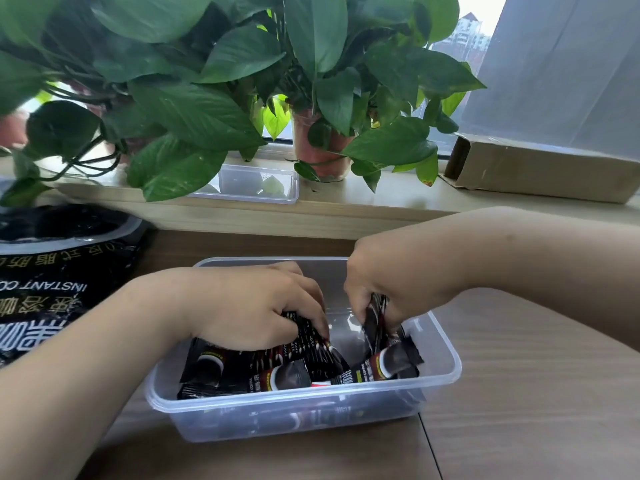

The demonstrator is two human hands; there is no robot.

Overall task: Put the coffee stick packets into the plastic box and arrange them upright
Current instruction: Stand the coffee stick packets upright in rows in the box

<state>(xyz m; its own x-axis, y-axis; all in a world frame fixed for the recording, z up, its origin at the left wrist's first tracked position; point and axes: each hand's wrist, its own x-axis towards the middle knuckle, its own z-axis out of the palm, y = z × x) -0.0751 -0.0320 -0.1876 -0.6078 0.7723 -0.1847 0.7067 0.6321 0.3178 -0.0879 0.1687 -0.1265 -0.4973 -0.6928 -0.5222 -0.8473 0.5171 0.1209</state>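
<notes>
Clear box (446, 372) on table (519, 393), centre near. Inside, packets (287, 372) leaning, not upright. Left hand (249, 306) curled over the left bundle, gripping it. Right hand (388, 289) pinching a few at the right side, steeply tilted. Coffee bag (52, 292) at left. Lid (249, 183) and plants (207, 98) on far sill.

leafy potted plants (221, 81) and a clear tub (277, 196) on the sill (398, 199); cardboard box (540, 174) at right.

Wooden table (519, 393), pale sill (398, 199) — window (479, 12), seemingly overcast
</notes>
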